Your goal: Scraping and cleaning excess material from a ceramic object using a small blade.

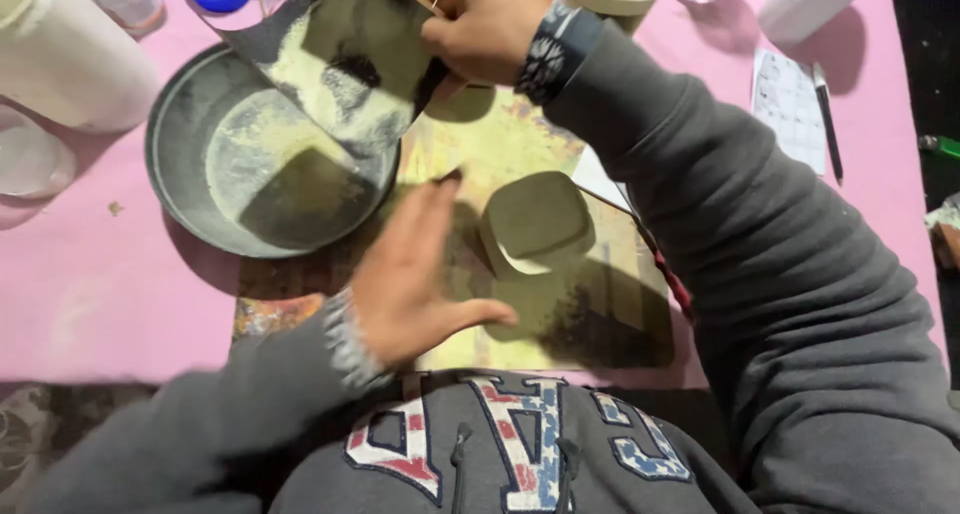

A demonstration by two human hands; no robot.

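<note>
Worktop (90, 294): covered in pink sheeting, seen from above, with the person's grey sweatshirt filling the lower edge.

Round metal pan (175, 189): grey, shallow, dusted inside with pale yellowish powder; sits at the left of the worktop.

Flat board (560, 319): worn, mottled yellow-brown, lying just right of the pan.

Dark flexible sheet (355, 64): powder-coated, tilted over the pan's rim.

Right hand (485, 19): raised at the top, fingers closed on the sheet's upper edge together with a thin stick.

Left hand (415, 279): blurred, flat, fingers spread and holding nothing, above the board's left part.

Rounded square clay block (540, 224): greenish-grey, resting on the board just right of the left hand.

Paper sheet (785, 104) and pen (828, 124): far right.
</note>
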